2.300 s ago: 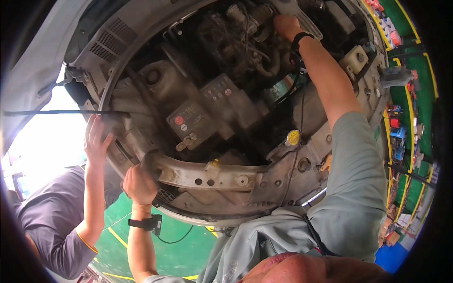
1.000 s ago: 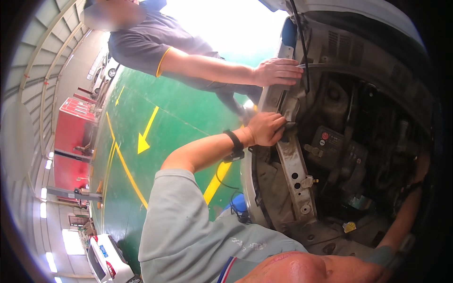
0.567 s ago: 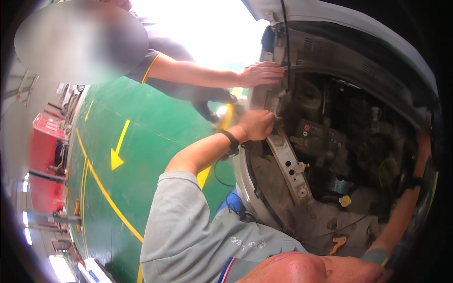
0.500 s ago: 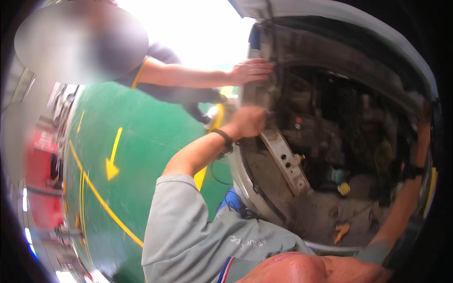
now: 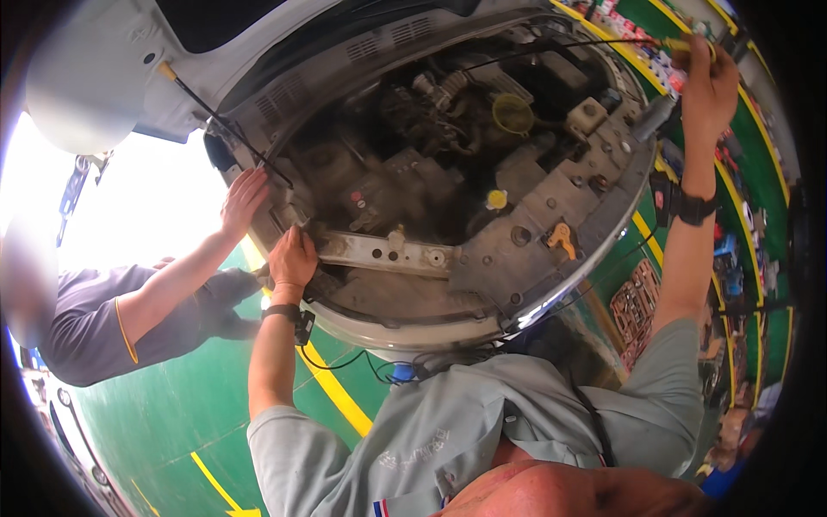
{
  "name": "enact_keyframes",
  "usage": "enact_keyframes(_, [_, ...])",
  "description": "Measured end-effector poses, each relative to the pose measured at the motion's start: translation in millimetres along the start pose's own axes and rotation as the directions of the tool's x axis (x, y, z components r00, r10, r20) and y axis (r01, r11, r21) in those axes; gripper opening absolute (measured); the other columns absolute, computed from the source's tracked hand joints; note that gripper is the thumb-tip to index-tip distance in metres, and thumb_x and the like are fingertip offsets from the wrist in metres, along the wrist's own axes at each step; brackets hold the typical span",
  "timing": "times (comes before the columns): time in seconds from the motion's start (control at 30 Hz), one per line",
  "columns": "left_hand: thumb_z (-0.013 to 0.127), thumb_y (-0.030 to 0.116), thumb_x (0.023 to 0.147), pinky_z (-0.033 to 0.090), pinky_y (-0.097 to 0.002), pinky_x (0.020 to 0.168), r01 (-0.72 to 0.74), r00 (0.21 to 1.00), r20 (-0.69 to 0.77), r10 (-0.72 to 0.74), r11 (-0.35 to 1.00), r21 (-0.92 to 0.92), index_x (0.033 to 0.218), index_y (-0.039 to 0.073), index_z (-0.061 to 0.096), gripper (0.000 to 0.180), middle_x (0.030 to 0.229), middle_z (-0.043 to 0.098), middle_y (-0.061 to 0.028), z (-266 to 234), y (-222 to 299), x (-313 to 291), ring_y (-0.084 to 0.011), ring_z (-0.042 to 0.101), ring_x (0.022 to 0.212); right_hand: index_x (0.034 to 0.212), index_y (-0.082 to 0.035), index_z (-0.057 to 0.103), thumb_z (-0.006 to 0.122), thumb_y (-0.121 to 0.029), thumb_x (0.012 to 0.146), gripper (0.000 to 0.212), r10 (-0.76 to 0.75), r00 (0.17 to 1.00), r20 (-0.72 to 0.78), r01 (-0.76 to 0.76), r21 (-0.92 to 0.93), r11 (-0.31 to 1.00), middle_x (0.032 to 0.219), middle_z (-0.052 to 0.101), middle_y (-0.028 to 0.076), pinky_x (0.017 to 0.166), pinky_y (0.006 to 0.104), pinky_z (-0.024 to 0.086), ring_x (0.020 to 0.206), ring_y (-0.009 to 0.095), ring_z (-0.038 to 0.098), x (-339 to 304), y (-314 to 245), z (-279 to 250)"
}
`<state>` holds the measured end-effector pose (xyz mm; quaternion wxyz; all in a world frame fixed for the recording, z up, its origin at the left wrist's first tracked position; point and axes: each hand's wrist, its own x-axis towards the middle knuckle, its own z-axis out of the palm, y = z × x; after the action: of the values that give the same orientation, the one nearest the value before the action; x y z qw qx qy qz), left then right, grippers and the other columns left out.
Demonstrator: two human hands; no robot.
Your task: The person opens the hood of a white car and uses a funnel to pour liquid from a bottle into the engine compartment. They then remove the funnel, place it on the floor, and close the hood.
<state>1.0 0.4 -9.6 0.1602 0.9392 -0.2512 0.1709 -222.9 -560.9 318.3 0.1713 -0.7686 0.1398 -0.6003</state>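
My left hand [image 5: 293, 258] is closed at the front left corner of the car's engine bay [image 5: 482, 297], beside the end of a pale metal crossmember [image 5: 379, 252]. What its fingers grip, if anything, is hidden. Raised at the far right, my right hand [image 5: 710, 90] is closed around the yellow grip [image 5: 680, 45] of a long thin dark rod [image 5: 573, 46], which stretches leftward over the engine bay. Just beyond my left hand, a co-worker's hand [image 5: 245, 202] lies on the car's left edge.
The hood [image 5: 250, 39] stands raised, with a dark strut [image 5: 215, 115] at its left. A yellow cap [image 5: 496, 199] and an orange-yellow clip-like part [image 5: 563, 240] sit at the front. Black cables [image 5: 379, 369] hang before the bumper. A tool case [image 5: 636, 303] lies at right.
My view has swung to the right. My right hand, hidden at the bay's right side before, now shows holding the rod's yellow grip. My left hand stays by the front left corner.
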Motion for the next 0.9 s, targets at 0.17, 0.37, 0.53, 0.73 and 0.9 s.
enact_keyframes(0.17, [0.051,0.029,0.099,0.05,-0.0534,0.07,0.03,0.999,-0.01,-0.031,0.998,-0.054,0.091,0.007,0.056,0.025,0.086,0.068,-0.019,9.6,-15.8,-6.5,-0.0441,0.064,0.082,0.111,0.006,0.064,0.059,-0.022,0.103,0.03,0.225,0.953,-0.203,-0.172,0.25,0.953,0.106,0.071,0.015,0.077,0.0309,0.052,0.081,0.018,0.067,-68.5,-7.2,-92.4])
enact_keyframes(0.37, [0.046,0.03,0.104,0.053,-0.0455,0.083,0.273,0.955,0.079,-0.286,0.744,-0.61,0.11,-0.001,0.066,0.038,0.109,0.071,-0.0208,0.3,-10.0,27.4,-0.0371,0.068,0.097,0.114,0.003,0.06,0.061,-0.017,0.103,0.023,0.463,0.847,-0.261,-0.189,0.665,0.722,0.115,0.067,0.016,0.083,0.0351,0.05,0.091,0.021,0.062,-160.9,17.5,-202.8])
enact_keyframes(0.53, [0.044,0.026,0.106,0.051,-0.0394,0.1,0.526,0.797,0.603,0.021,-0.515,-0.677,0.125,0.001,0.064,0.037,0.122,0.069,-0.0145,-55.4,84.7,53.4,-0.0284,0.066,0.11,0.11,0.001,0.061,0.061,-0.019,0.103,0.022,0.576,0.776,-0.258,-0.236,0.728,0.644,0.111,0.067,0.014,0.082,0.0307,0.049,0.089,0.018,0.059,-239.8,4.1,-260.2])
enact_keyframes(0.73, [0.04,0.026,0.106,0.044,-0.0475,0.109,0.579,0.778,0.497,0.384,-0.745,-0.331,0.132,0.0,0.058,0.041,0.133,0.064,-0.0165,-49.9,169.8,37.3,-0.0322,0.06,0.122,0.111,0.001,0.062,0.061,-0.02,0.103,0.022,0.678,0.717,-0.162,-0.314,0.794,0.521,0.107,0.066,0.011,0.076,0.0267,0.049,0.084,0.015,0.058,-319.4,-19.9,-273.1])
enact_keyframes(0.9, [0.041,0.026,0.105,0.045,-0.0451,0.109,0.591,0.774,0.446,0.45,-0.766,-0.253,0.13,0.001,0.06,0.04,0.132,0.064,-0.0161,-44.3,203.6,6.3,-0.0318,0.06,0.122,0.114,0.002,0.061,0.06,-0.019,0.104,0.024,0.763,0.634,-0.125,-0.348,0.835,0.426,0.106,0.066,0.01,0.074,0.0255,0.049,0.083,0.015,0.058,-357.4,-54.8,-251.8])
